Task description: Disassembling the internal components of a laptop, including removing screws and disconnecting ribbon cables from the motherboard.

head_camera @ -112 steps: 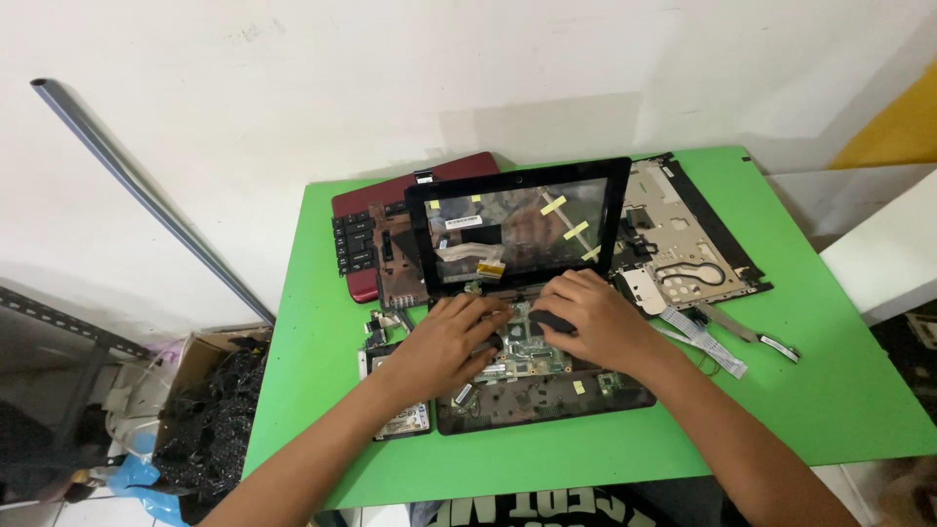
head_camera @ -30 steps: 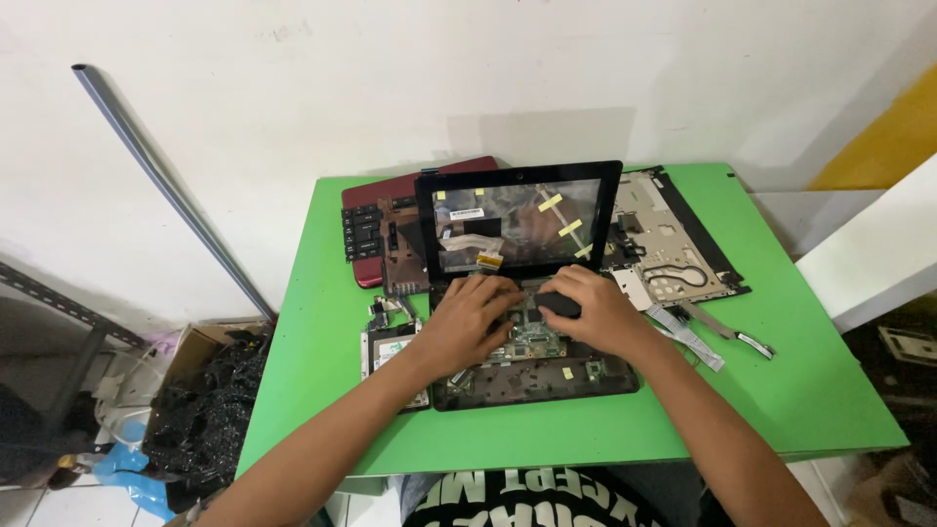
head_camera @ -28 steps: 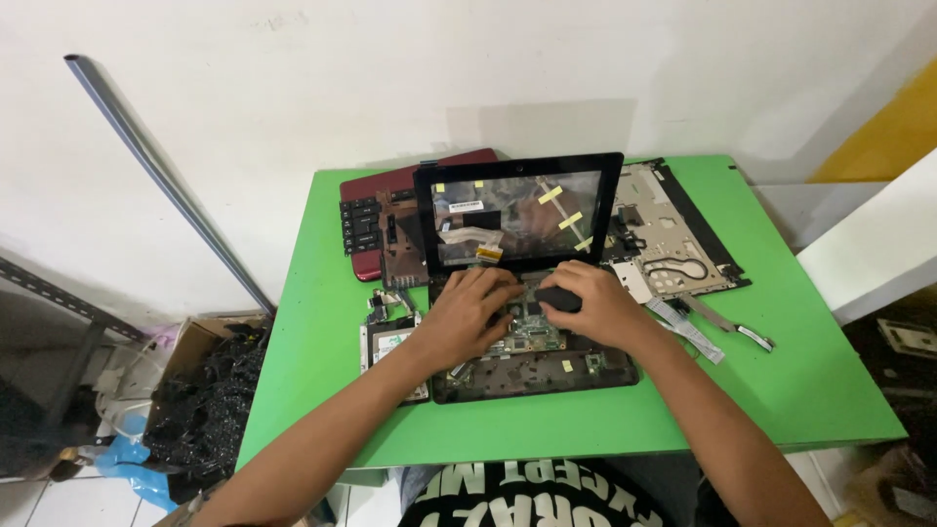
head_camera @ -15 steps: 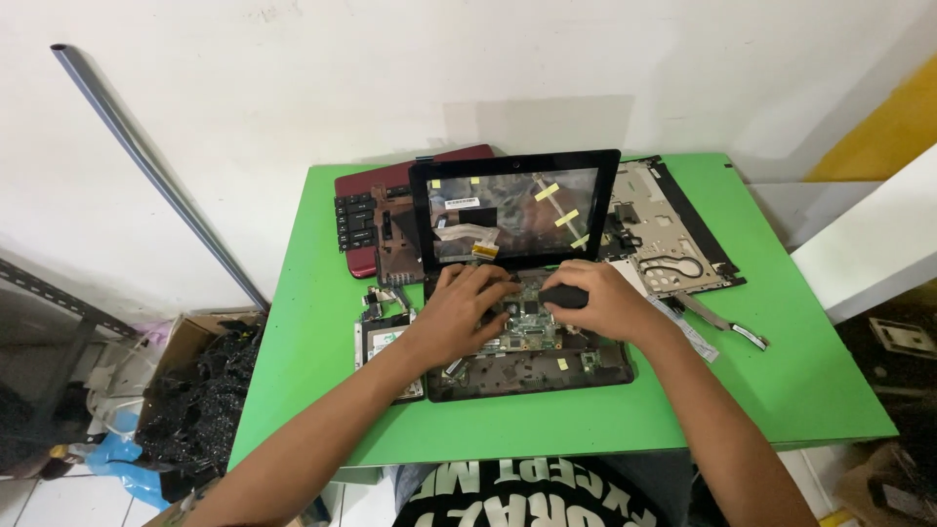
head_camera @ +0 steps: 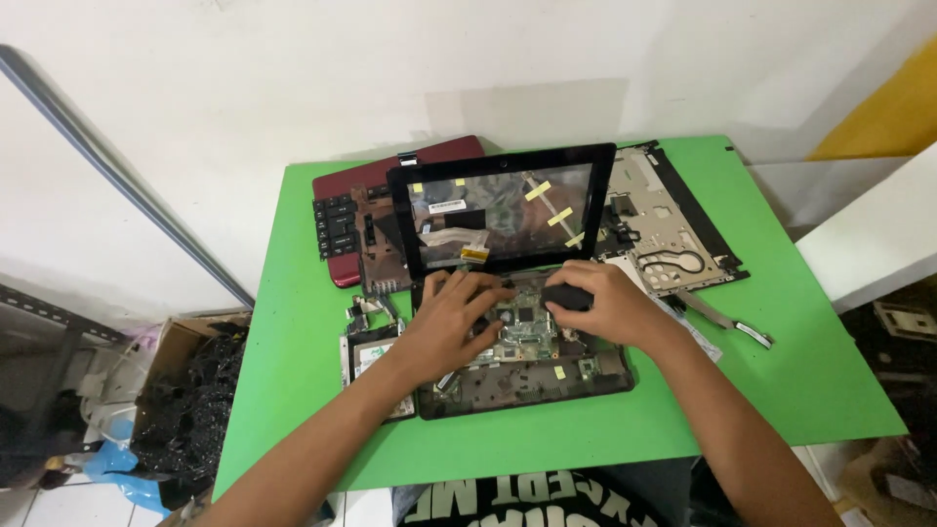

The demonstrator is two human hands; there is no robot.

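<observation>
You get bright, even overhead light; soft shadows behind screen (head_camera: 503, 210) on wall; slight glare on glass; wide-angle bend at edges; focus sharp.

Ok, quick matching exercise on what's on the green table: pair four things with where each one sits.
Things:
1. red laptop lid
2. opened laptop base
3. black plastic frame
4. small drive in its metal bracket

Places:
A. on the table right of the screen
B. under both hands
C. at the back left, partly behind the screen
D. just left of the laptop base, beside the left forearm

Pairs: 1-C, 2-B, 3-A, 4-D

The left hand rests flat on the exposed board; the right hand holds a small dark object over it.
</observation>
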